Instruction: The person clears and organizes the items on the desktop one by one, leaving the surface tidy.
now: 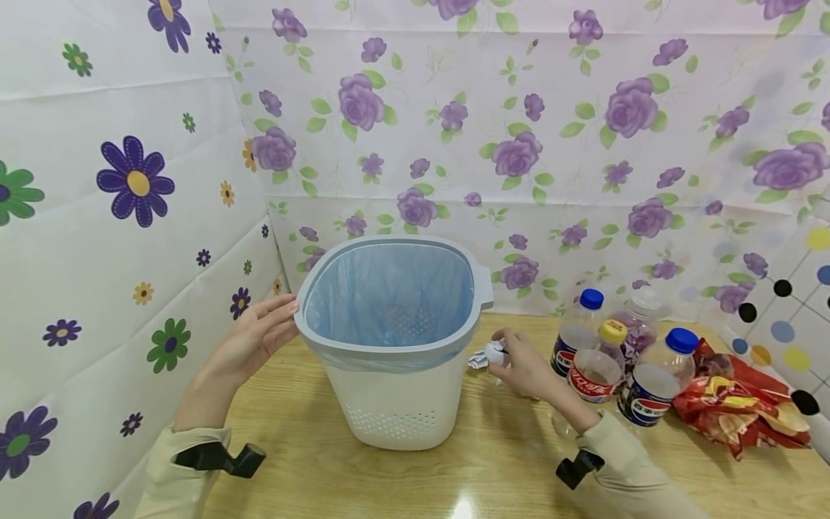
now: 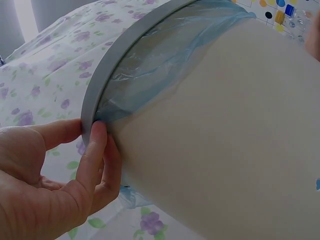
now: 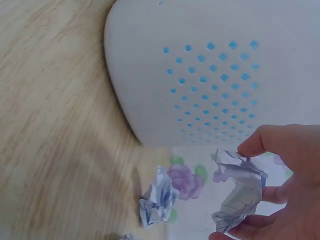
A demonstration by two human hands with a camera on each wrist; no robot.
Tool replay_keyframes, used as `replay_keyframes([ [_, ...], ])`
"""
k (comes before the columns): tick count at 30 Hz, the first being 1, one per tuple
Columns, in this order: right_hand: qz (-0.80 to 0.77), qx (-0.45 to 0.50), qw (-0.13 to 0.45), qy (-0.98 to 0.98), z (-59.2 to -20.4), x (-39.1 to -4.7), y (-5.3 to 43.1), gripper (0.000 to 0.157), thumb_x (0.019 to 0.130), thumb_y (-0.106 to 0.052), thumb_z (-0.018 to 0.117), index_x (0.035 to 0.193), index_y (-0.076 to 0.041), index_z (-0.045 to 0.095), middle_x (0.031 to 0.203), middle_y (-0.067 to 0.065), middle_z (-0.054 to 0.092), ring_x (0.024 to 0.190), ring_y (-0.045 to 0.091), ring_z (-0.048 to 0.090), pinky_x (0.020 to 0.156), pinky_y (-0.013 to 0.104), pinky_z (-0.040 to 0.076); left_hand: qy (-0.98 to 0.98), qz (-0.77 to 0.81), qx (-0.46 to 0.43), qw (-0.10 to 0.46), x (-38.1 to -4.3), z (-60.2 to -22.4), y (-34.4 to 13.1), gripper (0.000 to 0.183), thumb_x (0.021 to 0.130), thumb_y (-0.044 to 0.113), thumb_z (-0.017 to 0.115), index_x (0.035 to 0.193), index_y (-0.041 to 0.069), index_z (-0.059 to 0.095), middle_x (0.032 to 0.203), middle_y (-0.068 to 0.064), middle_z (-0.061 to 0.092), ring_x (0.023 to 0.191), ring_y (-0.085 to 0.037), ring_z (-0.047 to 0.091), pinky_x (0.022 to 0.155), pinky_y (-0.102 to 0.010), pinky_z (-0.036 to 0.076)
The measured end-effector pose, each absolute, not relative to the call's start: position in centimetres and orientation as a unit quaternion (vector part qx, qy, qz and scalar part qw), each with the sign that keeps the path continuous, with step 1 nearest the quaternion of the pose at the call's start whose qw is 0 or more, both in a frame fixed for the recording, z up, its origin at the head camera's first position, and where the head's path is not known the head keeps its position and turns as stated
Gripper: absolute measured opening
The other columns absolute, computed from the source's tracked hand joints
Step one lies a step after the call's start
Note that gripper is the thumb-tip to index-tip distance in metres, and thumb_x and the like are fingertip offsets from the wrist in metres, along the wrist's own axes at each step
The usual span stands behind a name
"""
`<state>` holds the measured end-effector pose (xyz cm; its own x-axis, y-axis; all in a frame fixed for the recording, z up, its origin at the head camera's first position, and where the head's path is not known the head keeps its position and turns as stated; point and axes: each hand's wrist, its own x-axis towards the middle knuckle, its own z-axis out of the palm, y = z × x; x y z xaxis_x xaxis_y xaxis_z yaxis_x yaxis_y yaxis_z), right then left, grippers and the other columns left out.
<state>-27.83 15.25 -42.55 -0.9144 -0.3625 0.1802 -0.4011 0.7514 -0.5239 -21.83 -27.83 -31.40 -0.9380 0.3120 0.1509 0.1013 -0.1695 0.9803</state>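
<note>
A white trash can (image 1: 395,400) with a grey rim (image 1: 389,352) and a blue bag lining (image 1: 389,288) stands upright on the table. My left hand (image 1: 256,339) pinches the rim at its left side, thumb and fingers on either side of it in the left wrist view. Right of the can, my right hand (image 1: 527,366) holds a crumpled paper ball (image 3: 242,187) between thumb and fingers, above the table. Another crumpled paper (image 3: 159,197) lies behind it on the table, and a bit of a third paper (image 3: 127,237) shows at the lower edge of the right wrist view.
Several plastic bottles, among them a red-labelled one (image 1: 593,375) and a blue-capped one (image 1: 655,378), stand right of my right hand. A red snack bag (image 1: 739,404) lies beyond them. Flowered cloth walls (image 1: 415,144) enclose the wooden table (image 1: 292,447) at the back and left.
</note>
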Motion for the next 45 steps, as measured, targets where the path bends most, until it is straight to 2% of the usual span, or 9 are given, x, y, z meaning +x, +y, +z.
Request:
replay_keyframes([
  [7,0.306,0.202,0.032,-0.930,-41.5,-27.4,15.1,0.045,0.090,-0.015,0.064,0.127,0.002,0.046,0.110,0.022,0.055,0.079,0.019,0.053,0.060,0.027,0.045,0.638,0.751,0.156,0.071,-21.7,-31.4,-27.9,0.022,0.103,0.011,0.044,0.115,0.016,0.061,0.113,0.005,0.065,0.104,-0.006,0.067,0.093,-0.018,0.053],
  [13,0.364,0.193,0.023,-0.911,-40.6,-27.1,15.1,0.046,0.092,-0.013,0.058,0.132,0.003,0.041,0.099,0.021,0.058,0.067,0.016,0.048,0.054,0.026,0.041,0.629,0.756,0.161,0.076,-21.7,-31.5,-28.0,0.023,0.103,0.010,0.043,0.116,0.016,0.061,0.114,0.004,0.065,0.104,-0.006,0.067,0.093,-0.018,0.052],
  [16,0.397,0.184,0.011,-0.899,-40.1,-27.0,15.1,0.046,0.094,-0.012,0.055,0.134,0.002,0.038,0.112,0.028,0.057,0.066,0.016,0.049,0.054,0.027,0.041,0.628,0.757,0.165,0.076,-21.8,-31.5,-28.0,0.023,0.103,0.009,0.043,0.116,0.016,0.061,0.114,0.004,0.065,0.104,-0.007,0.067,0.093,-0.018,0.052],
  [20,0.412,0.178,0.010,-0.894,-39.6,-26.8,15.2,0.046,0.095,-0.012,0.054,0.135,0.001,0.036,0.132,0.032,0.050,0.080,0.021,0.057,0.058,0.027,0.045,0.629,0.756,0.167,0.075,-21.8,-31.5,-28.0,0.023,0.103,0.010,0.043,0.116,0.015,0.061,0.114,0.004,0.065,0.104,-0.006,0.067,0.093,-0.018,0.053],
  [25,0.415,0.175,0.015,-0.893,-39.0,-26.5,15.1,0.047,0.094,-0.013,0.053,0.136,0.001,0.037,0.130,0.029,0.052,0.085,0.023,0.057,0.062,0.029,0.046,0.627,0.757,0.167,0.076,-21.9,-31.5,-27.9,0.023,0.103,0.010,0.043,0.116,0.015,0.061,0.114,0.004,0.065,0.104,-0.006,0.067,0.093,-0.018,0.052],
  [33,0.424,0.171,0.025,-0.889,-37.7,-25.8,15.5,0.048,0.097,-0.020,0.054,0.138,-0.003,0.034,0.136,0.028,0.048,0.073,0.020,0.050,0.056,0.029,0.042,0.627,0.757,0.168,0.079,-21.9,-31.5,-27.9,0.022,0.103,0.010,0.043,0.118,0.015,0.059,0.115,0.003,0.065,0.105,-0.007,0.067,0.093,-0.018,0.052],
  [39,0.436,0.167,0.042,-0.883,-36.8,-25.6,15.8,0.049,0.098,-0.021,0.054,0.139,-0.005,0.035,0.136,0.027,0.049,0.094,0.030,0.058,0.065,0.030,0.047,0.629,0.756,0.165,0.077,-21.8,-31.5,-27.8,0.022,0.103,0.011,0.044,0.118,0.015,0.059,0.115,0.003,0.065,0.104,-0.007,0.067,0.093,-0.018,0.053],
  [42,0.448,0.172,0.042,-0.876,-36.4,-25.5,15.9,0.049,0.098,-0.019,0.053,0.140,-0.003,0.034,0.136,0.028,0.047,0.113,0.036,0.055,0.074,0.031,0.050,0.631,0.755,0.164,0.078,-21.8,-31.4,-27.8,0.021,0.103,0.011,0.044,0.119,0.015,0.057,0.116,0.003,0.064,0.105,-0.007,0.067,0.094,-0.018,0.052],
  [45,0.455,0.174,0.037,-0.873,-35.7,-25.4,16.0,0.049,0.099,-0.019,0.052,0.141,-0.002,0.032,0.137,0.027,0.045,0.121,0.040,0.051,0.078,0.034,0.050,0.634,0.753,0.160,0.079,-21.8,-31.4,-27.8,0.021,0.103,0.012,0.045,0.121,0.014,0.055,0.117,0.004,0.064,0.106,-0.006,0.066,0.094,-0.018,0.052],
])
